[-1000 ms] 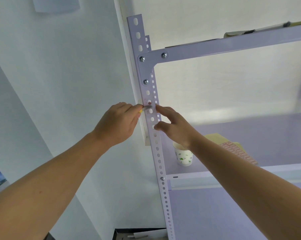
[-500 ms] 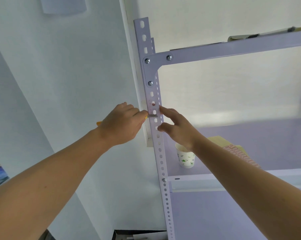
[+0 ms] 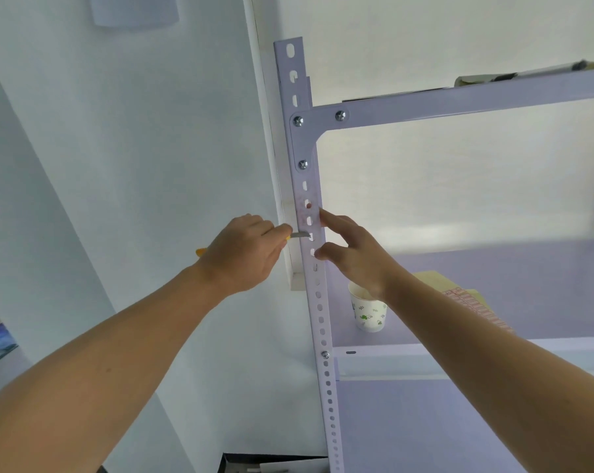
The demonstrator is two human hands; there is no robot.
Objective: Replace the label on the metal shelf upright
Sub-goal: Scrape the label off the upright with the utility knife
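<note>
The white perforated metal upright runs up the middle of the view. A faint pinkish label remnant with a small red spot clings to it below the corner bracket. My left hand is closed around a yellow-handled utility knife; its grey blade lies flat against the upright just under the remnant. My right hand rests on the upright's right edge, index fingertip and thumb touching the metal, holding nothing.
A paper cup with green print stands on the lilac shelf behind the upright, next to a tan pad and a sheet of pink labels. Items lie on the top shelf. A dark box sits below.
The blade has slid down the upright from the red spot to below it, baring the pinkish patch. My right hand has stayed braced on the upright's edge.
</note>
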